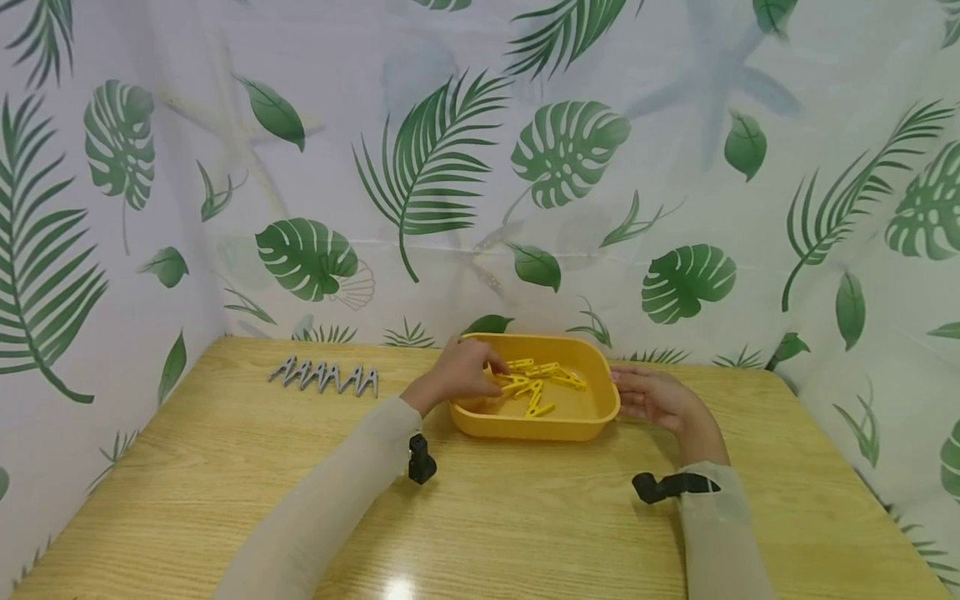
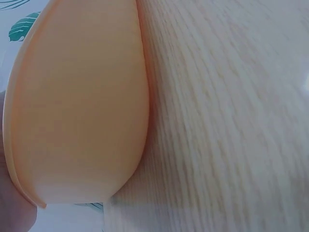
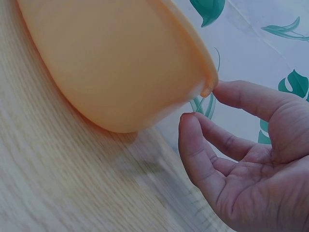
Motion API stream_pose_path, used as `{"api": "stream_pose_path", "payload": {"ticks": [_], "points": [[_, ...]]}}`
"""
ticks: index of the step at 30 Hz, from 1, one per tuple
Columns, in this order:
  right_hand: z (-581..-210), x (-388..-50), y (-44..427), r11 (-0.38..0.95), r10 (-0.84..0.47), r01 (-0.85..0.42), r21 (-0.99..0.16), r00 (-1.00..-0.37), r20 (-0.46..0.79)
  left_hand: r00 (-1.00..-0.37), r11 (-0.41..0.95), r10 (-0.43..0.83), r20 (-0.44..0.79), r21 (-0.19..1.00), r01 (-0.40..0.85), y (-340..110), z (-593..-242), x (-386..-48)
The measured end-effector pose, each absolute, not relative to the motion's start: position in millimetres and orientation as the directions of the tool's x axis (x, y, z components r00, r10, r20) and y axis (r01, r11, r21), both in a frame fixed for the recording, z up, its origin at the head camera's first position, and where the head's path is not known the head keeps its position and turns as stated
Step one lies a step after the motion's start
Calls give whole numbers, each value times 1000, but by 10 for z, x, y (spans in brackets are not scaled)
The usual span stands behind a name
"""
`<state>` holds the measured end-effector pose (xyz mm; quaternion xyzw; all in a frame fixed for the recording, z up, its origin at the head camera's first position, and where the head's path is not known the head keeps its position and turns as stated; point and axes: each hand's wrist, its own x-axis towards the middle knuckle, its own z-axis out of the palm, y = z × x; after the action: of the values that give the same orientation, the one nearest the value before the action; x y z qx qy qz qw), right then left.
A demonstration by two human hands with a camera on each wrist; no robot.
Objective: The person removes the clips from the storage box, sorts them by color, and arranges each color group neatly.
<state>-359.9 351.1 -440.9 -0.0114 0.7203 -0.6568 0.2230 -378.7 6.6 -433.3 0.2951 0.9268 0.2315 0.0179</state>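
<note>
A yellow plastic basin (image 1: 536, 429) stands near the back of the table with several yellow clothespins (image 1: 540, 408) lying in it. My left hand (image 1: 467, 371) reaches over the basin's left end; its thumb and index finger pinch the end of a yellow clothespin (image 1: 515, 383). In the left wrist view the basin wall (image 2: 82, 106) hides the fingers. My right hand (image 1: 656, 396) is at the basin's right end. In the right wrist view, one digit of that hand (image 3: 246, 154) touches the rim, while the other fingers bend loosely below, apart from the wall.
Several grey clothespins (image 1: 325, 377) stand in a row at the table's back left. A leaf-patterned curtain (image 1: 450, 208) rises behind the wooden table (image 1: 525, 517) and along both sides. Each sleeve carries a black wrist camera (image 1: 422, 460).
</note>
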Motion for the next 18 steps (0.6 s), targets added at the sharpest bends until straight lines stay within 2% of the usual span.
{"api": "stream_pose_path", "payload": {"ticks": [7,18], "points": [[-4395,-3611,3511,137,-309,277,-951,-900,-307,-824,688,541,170,474,550,54,-4342,-3786],[-4349,-3615,3496,148,-335,249,-957,-898,-285,-790,585,477,385,532,612,-135,-4332,-3667]]}}
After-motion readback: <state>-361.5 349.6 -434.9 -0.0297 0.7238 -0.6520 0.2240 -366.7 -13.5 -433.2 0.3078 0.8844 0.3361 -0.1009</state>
